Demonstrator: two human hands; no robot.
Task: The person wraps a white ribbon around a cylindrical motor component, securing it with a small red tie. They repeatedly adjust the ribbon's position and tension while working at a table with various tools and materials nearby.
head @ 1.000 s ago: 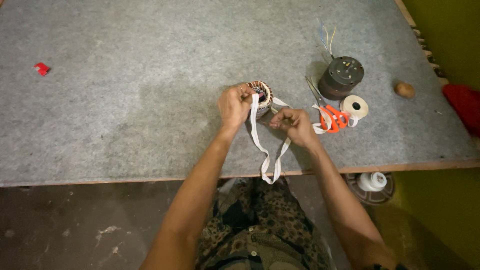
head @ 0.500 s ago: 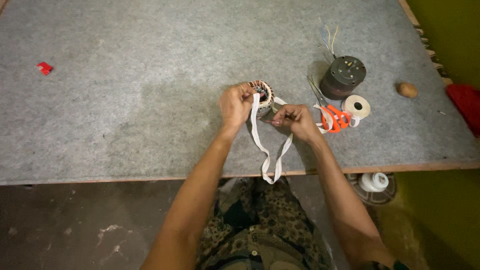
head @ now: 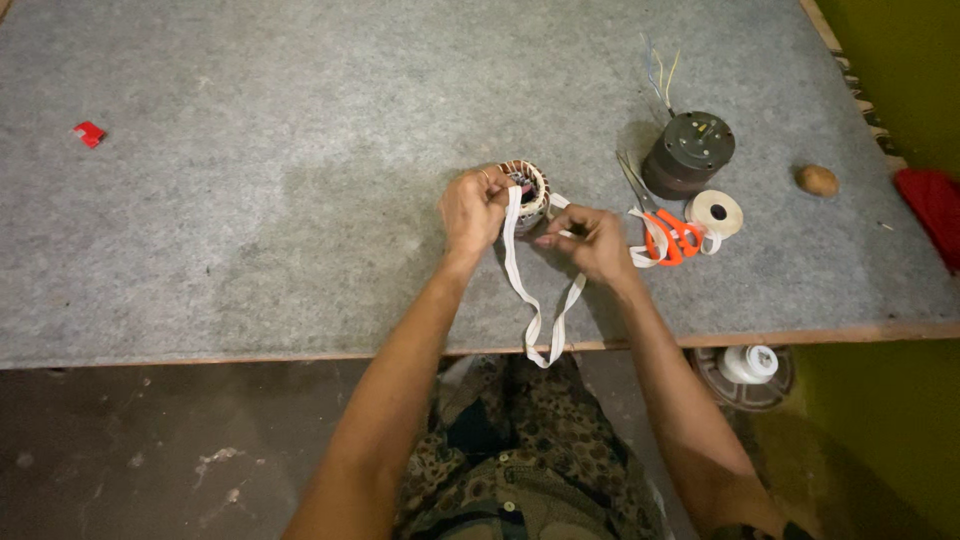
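My left hand [head: 472,208] grips a small round stator with copper windings [head: 530,184] on the grey felt table [head: 250,200]. A white cloth tape [head: 520,280] runs from the stator, loops down over the table's front edge and comes back up to my right hand [head: 590,243], which pinches it just right of the stator. Both hands are close together near the table's front.
Orange-handled scissors [head: 668,233] and a roll of white tape [head: 717,213] lie right of my right hand. Behind them stands a dark round motor [head: 688,155] with coloured wires. A brown lump [head: 817,180], a red cloth [head: 930,205] and a small red scrap [head: 89,133] also show.
My hands stay at the stator with the tape; my right hand has shifted slightly and the tape loop hangs much the same.
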